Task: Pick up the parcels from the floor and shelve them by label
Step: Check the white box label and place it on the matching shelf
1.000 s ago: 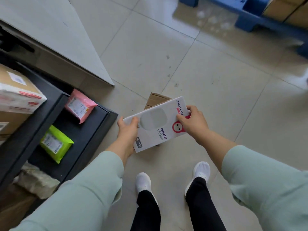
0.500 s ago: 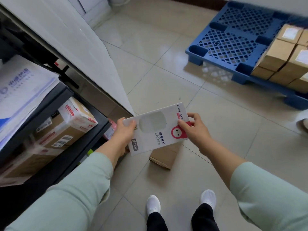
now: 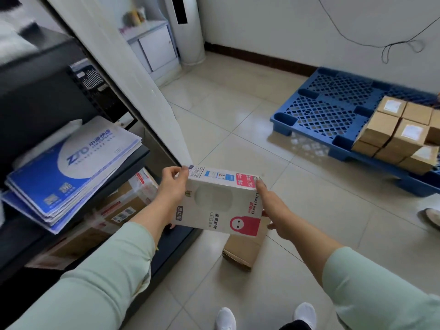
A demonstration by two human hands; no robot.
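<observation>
Gripping white box in left hand and right hand above glossy tiled floor, between black shelving and blue pallet.

Held up in air, face upward and a bit tilted, just beside black shelf: white flat parcel with red figure and grey print. Flat on floor tiles, partly hidden under it: brown cardboard parcel.

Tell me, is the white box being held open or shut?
Shut. The white box shows flat, unbroken faces with no flap lifted.
</observation>
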